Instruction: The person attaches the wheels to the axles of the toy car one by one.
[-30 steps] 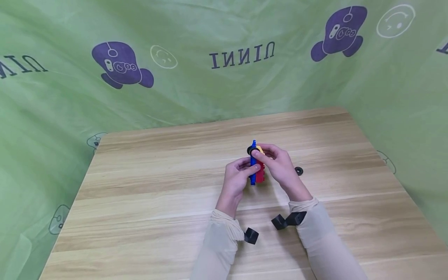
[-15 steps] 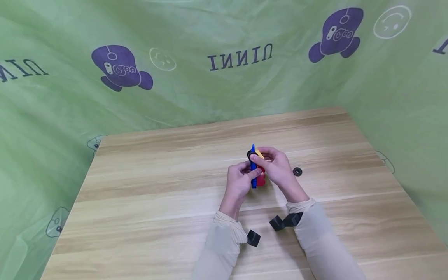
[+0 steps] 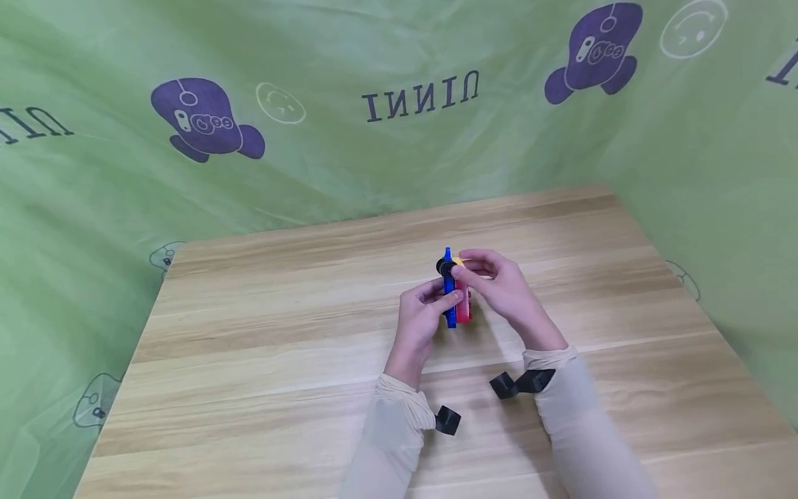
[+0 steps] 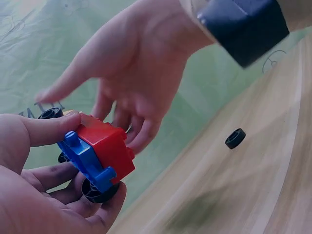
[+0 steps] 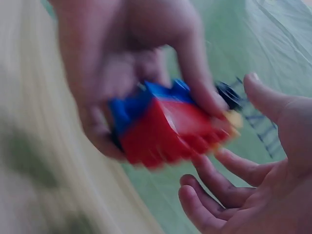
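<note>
1. The toy vehicle (image 4: 105, 146) was between the 2 hands, raised above the table (image 3: 249, 333). The left hand (image 3: 419, 315) was clamped on it, with its thumb on the near side and its fingers curled underneath.

2. The right hand (image 3: 508, 287) was just beside the toy's far end. In the wrist views its thumb stood away and its fingers were loosely bent, apart, not closed on anything; whether a fingertip touched the toy, I cannot tell.

3. The toy should be light and stiff, I judge, since it looked like hard plastic. Its smooth surface may slip a little from dry fingers, but the studs on the red block (image 5: 170, 129) should give some grip. It is probably not fragile, although joined pieces could separate under a strong twist.

4. The best hold would be on the flat flanks of the red block and the blue base (image 4: 85, 161), where the left hand had it. The black wheels (image 4: 100, 192), at least 3 visible, may turn, and the yellow piece (image 5: 234, 122) near the right hand's fingers offers less surface.

5. A loose wheel (image 4: 235, 138) lay on the table, well apart from the left hand's fingers. The head view did not show it; probably the right hand covered it.
</note>
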Demonstrator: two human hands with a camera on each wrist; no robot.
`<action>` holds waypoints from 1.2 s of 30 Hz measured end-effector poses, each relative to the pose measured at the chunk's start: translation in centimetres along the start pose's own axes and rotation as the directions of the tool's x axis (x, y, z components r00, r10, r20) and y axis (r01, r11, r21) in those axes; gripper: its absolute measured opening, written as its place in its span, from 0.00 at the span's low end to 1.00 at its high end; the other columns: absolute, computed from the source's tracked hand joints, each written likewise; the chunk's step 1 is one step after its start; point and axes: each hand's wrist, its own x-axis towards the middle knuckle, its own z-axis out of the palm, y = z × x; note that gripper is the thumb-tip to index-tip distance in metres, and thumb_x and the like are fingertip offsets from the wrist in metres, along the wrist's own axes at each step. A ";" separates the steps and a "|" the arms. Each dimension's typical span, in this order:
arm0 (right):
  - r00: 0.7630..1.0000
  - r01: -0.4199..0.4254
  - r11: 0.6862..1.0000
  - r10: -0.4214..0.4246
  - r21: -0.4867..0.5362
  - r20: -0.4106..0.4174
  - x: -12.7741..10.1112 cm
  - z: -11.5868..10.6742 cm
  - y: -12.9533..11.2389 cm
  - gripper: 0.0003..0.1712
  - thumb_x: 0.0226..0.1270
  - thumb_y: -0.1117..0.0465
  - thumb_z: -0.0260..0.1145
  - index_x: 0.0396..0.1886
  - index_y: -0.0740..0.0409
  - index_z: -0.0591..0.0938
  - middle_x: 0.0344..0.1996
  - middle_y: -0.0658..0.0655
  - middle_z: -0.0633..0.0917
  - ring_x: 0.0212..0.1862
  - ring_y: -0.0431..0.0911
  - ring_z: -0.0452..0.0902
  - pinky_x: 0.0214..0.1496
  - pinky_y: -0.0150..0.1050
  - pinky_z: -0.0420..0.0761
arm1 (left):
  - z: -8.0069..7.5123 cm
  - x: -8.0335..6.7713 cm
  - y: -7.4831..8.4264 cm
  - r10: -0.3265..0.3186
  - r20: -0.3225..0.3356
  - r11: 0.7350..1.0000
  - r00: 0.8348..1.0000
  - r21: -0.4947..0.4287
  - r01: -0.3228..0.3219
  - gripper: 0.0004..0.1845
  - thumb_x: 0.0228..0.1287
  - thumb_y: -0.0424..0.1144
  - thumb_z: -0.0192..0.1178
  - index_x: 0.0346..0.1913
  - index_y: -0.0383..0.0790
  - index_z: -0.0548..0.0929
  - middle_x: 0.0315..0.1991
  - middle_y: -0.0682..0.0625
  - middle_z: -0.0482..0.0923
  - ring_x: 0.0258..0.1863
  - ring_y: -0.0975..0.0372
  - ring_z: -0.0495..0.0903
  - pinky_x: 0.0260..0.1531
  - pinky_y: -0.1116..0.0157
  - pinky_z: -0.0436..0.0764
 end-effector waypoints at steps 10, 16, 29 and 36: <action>0.972 -0.236 0.851 0.206 -0.470 -0.115 0.4 -6.4 3.9 0.29 0.67 0.46 0.57 0.55 0.65 0.75 0.52 0.70 0.79 0.54 0.61 0.74 0.57 0.54 0.70 | -0.9 0.3 0.2 -0.062 -0.081 0.997 0.995 -0.041 0.059 0.19 0.50 0.36 0.71 0.47 0.37 0.84 0.39 0.47 0.84 0.39 0.61 0.79 0.50 0.64 0.73; 0.931 -0.345 0.785 0.358 -0.514 -0.077 -0.1 -8.0 6.0 0.24 0.61 0.48 0.64 0.47 0.63 0.80 0.47 0.66 0.81 0.45 0.56 0.74 0.43 0.45 0.73 | -0.8 0.0 0.3 -0.089 -0.072 0.996 0.993 -0.037 0.087 0.19 0.51 0.36 0.71 0.48 0.37 0.83 0.40 0.47 0.84 0.40 0.61 0.79 0.50 0.64 0.73; 0.945 -0.233 0.777 0.323 -0.585 0.052 0.4 -7.0 5.1 0.20 0.48 0.53 0.75 0.36 0.60 0.81 0.37 0.59 0.81 0.40 0.52 0.71 0.41 0.41 0.69 | -0.6 0.4 0.3 -0.076 -0.042 0.995 0.996 -0.067 0.073 0.19 0.51 0.35 0.71 0.48 0.36 0.83 0.42 0.46 0.84 0.42 0.61 0.81 0.53 0.64 0.74; 0.963 -0.090 0.880 0.197 -0.466 0.186 0.4 -5.6 4.0 0.21 0.46 0.50 0.77 0.33 0.59 0.82 0.25 0.51 0.81 0.31 0.45 0.72 0.33 0.35 0.70 | -0.9 0.4 0.1 -0.077 -0.051 0.995 0.996 -0.065 0.074 0.19 0.51 0.36 0.71 0.47 0.36 0.83 0.42 0.46 0.84 0.41 0.62 0.81 0.53 0.64 0.74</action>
